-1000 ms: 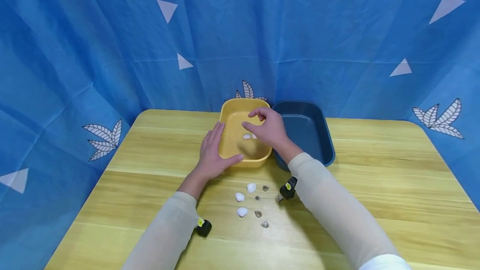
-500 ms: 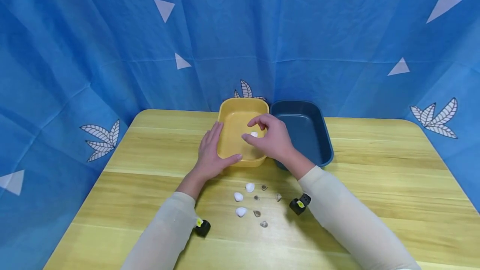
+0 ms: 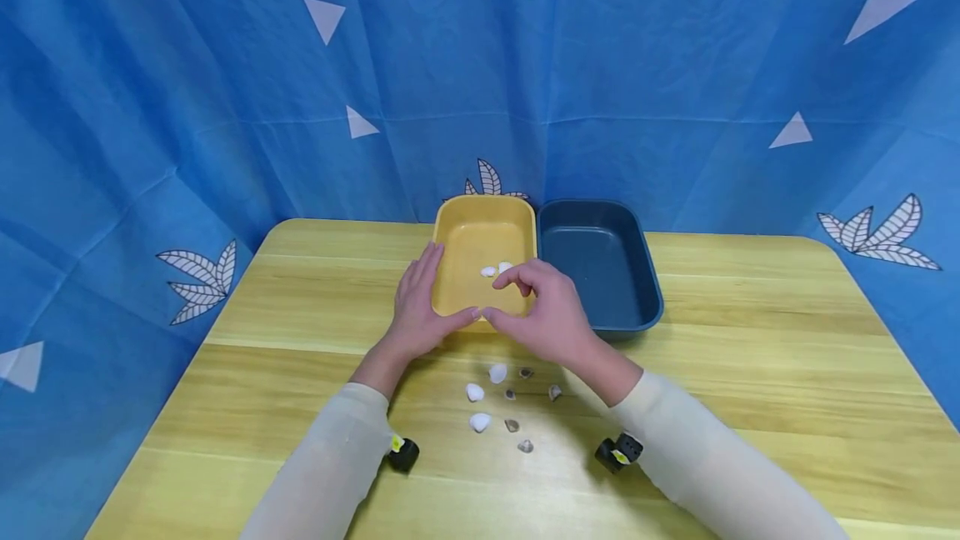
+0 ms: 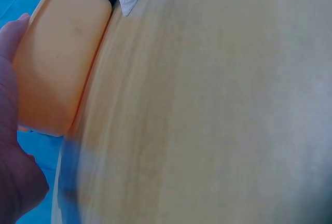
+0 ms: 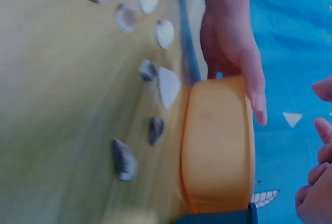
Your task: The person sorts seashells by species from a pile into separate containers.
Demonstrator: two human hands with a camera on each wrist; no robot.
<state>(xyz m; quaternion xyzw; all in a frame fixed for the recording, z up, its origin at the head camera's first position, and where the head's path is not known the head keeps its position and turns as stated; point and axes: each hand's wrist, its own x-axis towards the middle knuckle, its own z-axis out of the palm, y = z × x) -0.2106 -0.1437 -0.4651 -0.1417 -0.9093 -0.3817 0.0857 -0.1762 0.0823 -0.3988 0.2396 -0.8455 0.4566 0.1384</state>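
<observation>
My left hand [image 3: 416, 307] rests against a yellow plastic bin [image 3: 442, 232], fingers straight along its left wall and thumb over the near rim. Above the bin's near right corner is my right hand [image 3: 551, 315], bent thumb and index finger apart, nothing between them. Both thumb tips are close together in the head view; whether they touch I cannot tell. Inside the bin lie two white seashells, one [image 3: 487, 272] beside another [image 3: 505, 267] partly near my right index finger. Nearer on the table are three white seashells [image 3: 480, 422] and several small brown shells [image 3: 512, 425].
A dark blue bin [image 3: 600, 265] stands right beside the yellow one. Both sit near the back edge of the wooden table [image 3: 750, 340], in front of a blue patterned curtain [image 3: 637, 48]. Shells [image 5: 124, 160] also show in the right wrist view.
My right hand has drawn back from over the yellow bin's middle to its near right corner, uncovering the white shells inside. My left hand keeps its place on the bin.
</observation>
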